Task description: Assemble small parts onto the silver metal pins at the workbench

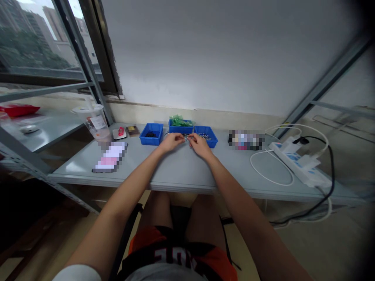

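My left hand (172,141) and my right hand (199,144) meet just above the table, fingertips pinched close together. Between them is a small, thin silvery part (186,137), too small to name; both hands' fingers are closed on it. Right behind my right hand stands a blue tray (215,141) of small silvery metal pieces (206,136). Left of my left hand is another blue tray (150,142) with small dark pieces (151,134). Behind both hands, a third blue tray (175,128) holds green plastic pieces (178,120); its front is partly hidden.
On the left are a phone (110,157), a lidded drink cup (95,124) and a small dish with a red item (120,132). A blurred-out object (245,140) sits to the right, near a power strip (301,166) with white and black cables. Metal uprights frame the table (183,175).
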